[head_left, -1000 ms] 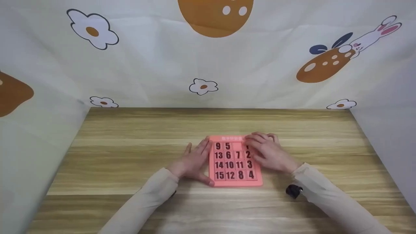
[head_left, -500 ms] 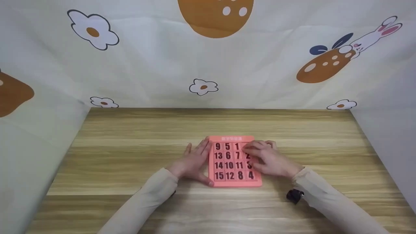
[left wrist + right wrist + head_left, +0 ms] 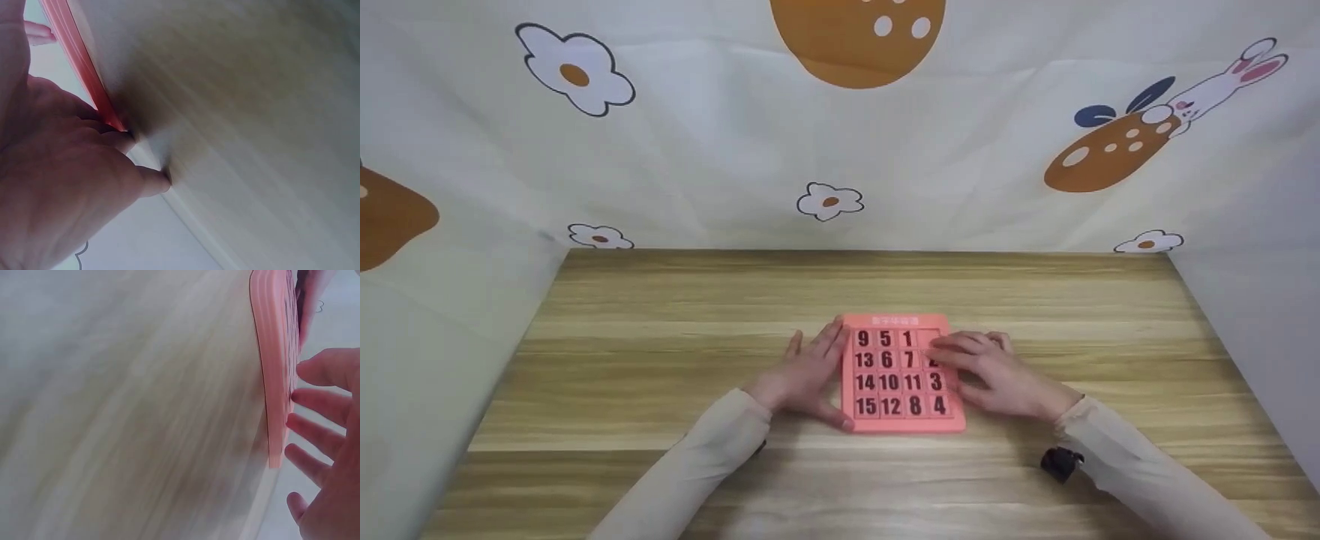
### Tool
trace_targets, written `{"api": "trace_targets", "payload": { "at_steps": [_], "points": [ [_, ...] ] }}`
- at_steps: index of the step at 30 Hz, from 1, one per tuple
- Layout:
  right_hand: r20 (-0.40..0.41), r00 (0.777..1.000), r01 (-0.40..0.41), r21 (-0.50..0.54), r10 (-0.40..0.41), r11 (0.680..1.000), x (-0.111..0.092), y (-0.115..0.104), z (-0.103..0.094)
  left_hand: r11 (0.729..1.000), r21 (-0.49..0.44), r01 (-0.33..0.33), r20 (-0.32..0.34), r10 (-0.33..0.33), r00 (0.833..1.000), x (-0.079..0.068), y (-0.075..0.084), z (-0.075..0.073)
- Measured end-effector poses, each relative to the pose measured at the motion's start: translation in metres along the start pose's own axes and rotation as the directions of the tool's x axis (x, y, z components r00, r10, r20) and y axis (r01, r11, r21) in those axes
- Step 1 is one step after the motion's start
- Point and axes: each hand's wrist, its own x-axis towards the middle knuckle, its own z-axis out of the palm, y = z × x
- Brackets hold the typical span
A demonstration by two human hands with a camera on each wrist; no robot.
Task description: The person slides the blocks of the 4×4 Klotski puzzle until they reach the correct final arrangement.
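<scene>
A pale cloth wall (image 3: 472,135) is on the far left. Next comes a light sleeve (image 3: 690,457), and out of it comes the left hand (image 3: 804,379). This hand is spread wide. Its thumb is at the near left corner of the pink number puzzle (image 3: 900,373), and its long fingers touch the left side, up by the far corner.

The puzzle lies flat on the wood table (image 3: 675,300), between the two hands. It is a little longer than it is wide. Its long way runs from the person to the back, and the end with small white writing (image 3: 895,320) points to the back. The numbers are the right way up for the person. From left to right, the top row says 9, 5, 1, then a plain pink spot. Nearer rows say 13, 6, 7, 2, then 14, 10, 11, 3, then 15, 12, 8, 4.

The right hand (image 3: 1005,379) has its fingers apart and a bit bent. They reach over the right side, and the tips hide some of the number 2 block (image 3: 934,364). A small black thing (image 3: 1060,464) is by that wrist, next to the other sleeve (image 3: 1147,457).
</scene>
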Motion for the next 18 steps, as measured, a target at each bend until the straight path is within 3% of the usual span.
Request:
{"api": "trace_targets", "payload": {
  "at_steps": [7,14,18],
  "points": [
    [0.012,0.998,0.053,0.051,-0.054,0.997,-0.014,0.0,-0.003,1.0,0.004,0.007,0.006,-0.007,1.0,0.001,0.001,-0.002],
    [-0.016,0.996,-0.084,0.003,0.084,0.996,-0.006,-0.002,-0.002,1.0,0.003,-0.006,0.003,0.006,1.0,-0.001,0.001,-0.003],
    [-0.013,0.993,-0.121,-0.003,0.121,0.993,-0.001,-0.002,-0.001,1.0,-0.002,0.001,0.004,-0.001,1.0,0.0,0.001,-0.002]
  ]
}}
